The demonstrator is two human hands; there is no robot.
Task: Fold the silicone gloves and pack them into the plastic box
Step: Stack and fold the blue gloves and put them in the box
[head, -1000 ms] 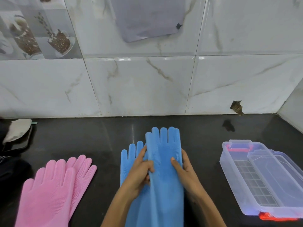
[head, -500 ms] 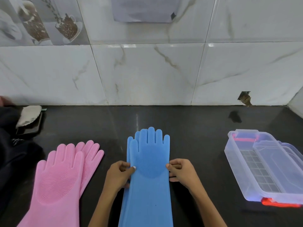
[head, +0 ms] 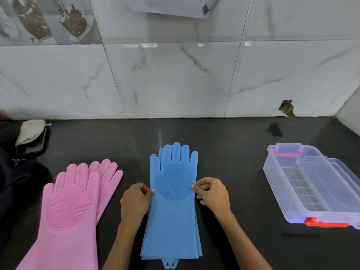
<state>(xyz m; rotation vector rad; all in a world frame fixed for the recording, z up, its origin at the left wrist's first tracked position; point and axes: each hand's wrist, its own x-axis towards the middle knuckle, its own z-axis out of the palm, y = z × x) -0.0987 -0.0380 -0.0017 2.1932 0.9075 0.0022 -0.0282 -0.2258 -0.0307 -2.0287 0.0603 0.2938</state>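
Head view shows the pair of blue silicone gloves [head: 172, 201] stacked flat on the black counter [head: 229, 152], fingers toward the tiled wall. The left hand [head: 134, 203] pinches the stack's left edge, the right hand [head: 211, 193] its right edge, at palm height. To fold well, keep both edges flush, then bring fingers over cuffs. The clear plastic box [head: 311, 184] sits open at the right, pink silicone gloves [head: 72, 207] at the left. Half a second earlier the grips looked the same; only the camera has dipped slightly.
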